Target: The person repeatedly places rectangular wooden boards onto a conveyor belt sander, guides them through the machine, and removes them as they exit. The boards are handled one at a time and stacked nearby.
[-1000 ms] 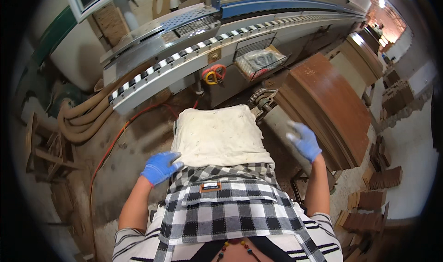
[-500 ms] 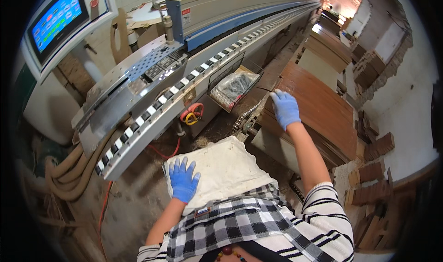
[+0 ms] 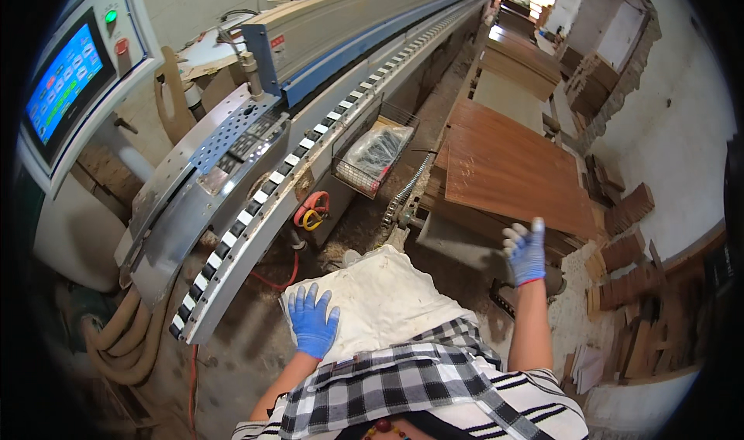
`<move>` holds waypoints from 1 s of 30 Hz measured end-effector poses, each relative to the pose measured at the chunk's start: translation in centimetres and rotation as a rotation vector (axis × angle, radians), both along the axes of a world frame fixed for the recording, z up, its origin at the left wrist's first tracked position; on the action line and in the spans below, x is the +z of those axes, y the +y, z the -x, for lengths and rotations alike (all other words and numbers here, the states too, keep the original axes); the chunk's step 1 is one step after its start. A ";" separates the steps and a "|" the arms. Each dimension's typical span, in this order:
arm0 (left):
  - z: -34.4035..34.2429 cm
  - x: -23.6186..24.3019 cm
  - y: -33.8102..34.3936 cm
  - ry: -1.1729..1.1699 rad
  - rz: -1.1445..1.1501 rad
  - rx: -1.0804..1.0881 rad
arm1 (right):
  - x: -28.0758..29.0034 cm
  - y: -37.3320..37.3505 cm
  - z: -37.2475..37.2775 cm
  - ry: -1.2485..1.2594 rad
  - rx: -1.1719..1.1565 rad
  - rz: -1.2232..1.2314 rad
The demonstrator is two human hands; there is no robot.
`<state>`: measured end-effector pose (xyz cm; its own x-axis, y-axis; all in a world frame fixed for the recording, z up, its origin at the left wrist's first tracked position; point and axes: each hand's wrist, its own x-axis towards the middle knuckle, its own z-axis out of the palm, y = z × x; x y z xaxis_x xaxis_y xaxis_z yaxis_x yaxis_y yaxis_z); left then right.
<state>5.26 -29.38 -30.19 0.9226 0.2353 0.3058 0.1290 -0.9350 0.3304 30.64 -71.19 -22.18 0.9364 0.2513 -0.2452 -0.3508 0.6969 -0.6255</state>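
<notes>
My left hand (image 3: 313, 321), in a blue-coated glove, lies flat on a white cloth (image 3: 380, 293) spread over my lap. Its fingers are spread and it holds nothing. Off to the right, my right hand (image 3: 527, 254), gloved alike, is raised just in front of the near edge of a reddish-brown wood panel (image 3: 511, 169). Its thumb stands apart from the fingers, and nothing shows in its grasp; whether it touches the panel edge I cannot tell. The panel lies on top of a stack of boards, slightly askew to those under it.
On the left runs a long machine with a black-and-white roller track (image 3: 267, 188) and a lit touchscreen (image 3: 66, 83). A wire basket (image 3: 376, 151) with a plastic bag hangs on its side. A metal chain (image 3: 407, 188) runs beside the stack. Board offcuts (image 3: 628, 207) lean along the right wall.
My right hand has left the panel's left edge and come back toward me. The top panel now sits more askew on the stack. My left hand stays on the cloth; the whole view has shifted.
</notes>
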 end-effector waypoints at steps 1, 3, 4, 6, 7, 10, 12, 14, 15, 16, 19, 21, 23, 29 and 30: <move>0.1 -0.1 0.0 0.005 0.010 0.008 | 1.1 0.1 -0.1 0.076 -0.208 0.129; 0.2 -0.1 -0.3 0.010 0.032 0.028 | 2.1 -0.7 -0.9 0.182 -0.434 0.296; -0.1 -0.3 -0.3 -0.018 0.032 0.020 | 0.5 -1.4 -1.9 0.189 -0.478 0.351; -0.2 -0.8 -0.7 -0.063 0.048 0.027 | -1.7 -3.9 -3.1 0.049 -0.259 0.219; -0.2 -0.9 -0.8 -0.063 0.051 0.041 | -1.8 -3.5 -2.6 0.049 -0.155 0.153; 0.1 -1.5 -1.1 -0.091 0.059 0.053 | 1.4 0.1 1.4 0.127 -0.014 0.203; 0.2 -0.8 -1.3 -0.114 0.140 0.080 | 1.8 -1.0 2.3 0.270 -0.110 0.074; 0.4 -1.3 -1.1 -0.210 0.269 0.099 | -1.3 -5.1 1.0 0.086 -0.250 0.019; 0.7 -0.8 -1.1 -0.229 0.268 0.120 | -1.9 -6.1 0.6 0.036 -0.247 0.069; 1.0 -0.3 -1.3 -0.254 0.362 0.150 | -2.3 -6.6 0.5 0.004 -0.259 0.106; 2.4 1.9 -2.3 -0.308 0.481 0.225 | -2.0 -4.7 1.0 -0.081 -0.205 0.163; 3.0 3.9 -2.9 -0.350 0.380 0.256 | -0.2 -0.9 2.5 -0.153 -0.101 0.146; 3.9 6.4 -3.3 -0.396 0.273 0.271 | 0.3 3.4 2.7 -0.151 0.011 0.137; 7.4 13.3 -0.3 -0.406 -0.190 0.387 | 2.9 20.2 4.1 -0.139 0.482 0.075; 8.1 13.8 0.8 -0.373 -0.213 0.432 | 2.9 22.7 4.4 -0.130 0.565 0.084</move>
